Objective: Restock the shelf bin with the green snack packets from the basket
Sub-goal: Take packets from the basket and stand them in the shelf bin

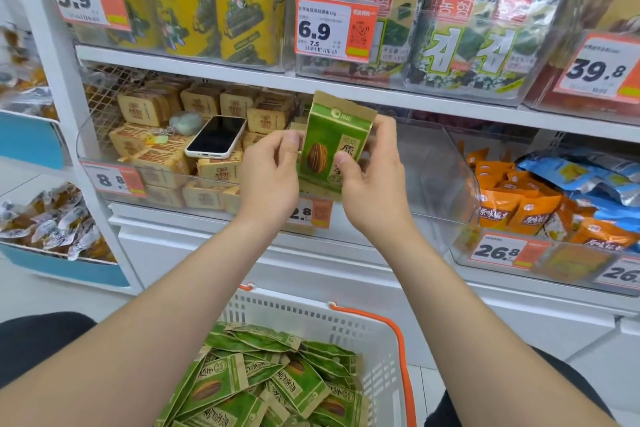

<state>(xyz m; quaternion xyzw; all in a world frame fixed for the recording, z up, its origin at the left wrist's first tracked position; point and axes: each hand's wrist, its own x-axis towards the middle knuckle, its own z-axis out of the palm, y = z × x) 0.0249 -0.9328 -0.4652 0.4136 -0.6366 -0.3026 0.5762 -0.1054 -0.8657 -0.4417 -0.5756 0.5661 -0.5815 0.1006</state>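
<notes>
Both hands hold one green snack packet upright in front of the clear shelf bin on the middle shelf. The left hand pinches its left edge with curled fingers, and the right hand grips its right side, thumb on the front. Below the arms stands the white basket, with many more green packets lying in a heap inside. A phone lies on the brown packets in the neighbour bin to the left
</notes>
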